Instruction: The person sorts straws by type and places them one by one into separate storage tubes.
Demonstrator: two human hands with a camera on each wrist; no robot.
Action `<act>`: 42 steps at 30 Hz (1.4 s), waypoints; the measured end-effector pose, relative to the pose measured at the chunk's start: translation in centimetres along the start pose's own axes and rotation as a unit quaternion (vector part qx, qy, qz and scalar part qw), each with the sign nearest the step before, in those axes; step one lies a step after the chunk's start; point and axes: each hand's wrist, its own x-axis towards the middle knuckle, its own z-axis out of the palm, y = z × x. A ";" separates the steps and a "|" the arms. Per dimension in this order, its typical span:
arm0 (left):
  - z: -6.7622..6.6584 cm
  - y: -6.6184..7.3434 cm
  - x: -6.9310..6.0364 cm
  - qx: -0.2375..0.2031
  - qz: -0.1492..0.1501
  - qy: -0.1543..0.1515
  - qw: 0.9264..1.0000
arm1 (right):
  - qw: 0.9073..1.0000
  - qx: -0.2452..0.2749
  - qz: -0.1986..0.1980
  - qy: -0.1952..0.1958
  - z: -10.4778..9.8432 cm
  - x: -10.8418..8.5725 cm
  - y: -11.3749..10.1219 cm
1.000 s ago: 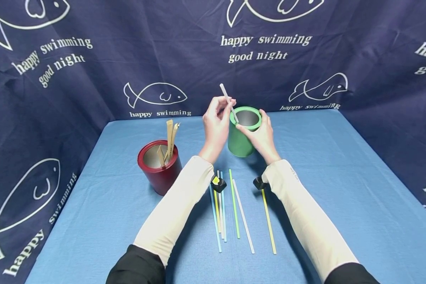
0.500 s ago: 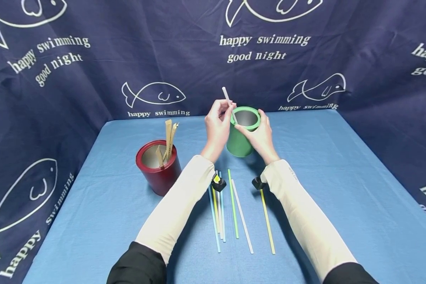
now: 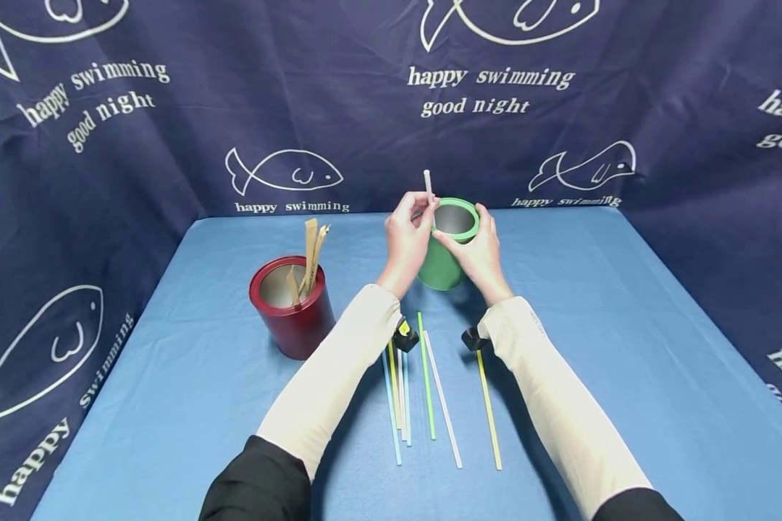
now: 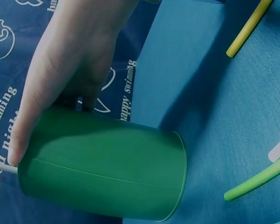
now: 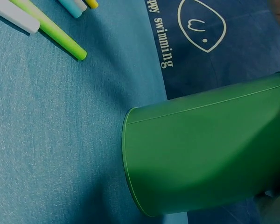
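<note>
A white straw (image 3: 428, 184) is pinched between the thumb and fingers of the left hand (image 3: 407, 242), nearly upright at the left side of the green can's rim. The right hand (image 3: 478, 253) grips the green can (image 3: 440, 266) around its upper part, thumb near the rim by the straw and fingers on the far right side. In the left wrist view the straw (image 4: 3, 167) meets the can's (image 4: 102, 163) rim beside the right thumb. How far its lower end reaches inside the can is hidden.
A red can (image 3: 300, 329) holding several wooden sticks (image 3: 310, 253) stands on the left. Several straws lie on the blue table (image 3: 625, 362) between the forearms, among them a green one (image 3: 426, 383), a white one (image 3: 443, 405) and a yellow one (image 3: 489, 412).
The left hand has shifted slightly right and nearer the green can. The white straw has gone from leaning left to nearly upright, its top lower. The right hand keeps its grip on the can.
</note>
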 end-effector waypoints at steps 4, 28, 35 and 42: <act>0.2 -0.3 -0.1 0.022 -0.002 -0.002 1.000 | 1.000 0.002 -0.005 0.005 0.1 0.0 0.3; 0.0 -1.7 -0.4 0.054 -0.039 0.002 0.998 | 1.000 0.000 0.008 -0.001 0.2 0.0 0.4; -0.7 0.1 -0.2 -0.017 -0.008 0.029 0.999 | 1.000 -0.003 0.011 0.000 0.2 0.0 0.6; -1.9 3.2 -0.5 -0.067 0.045 0.037 0.996 | 1.000 0.001 0.005 0.002 0.2 0.1 0.4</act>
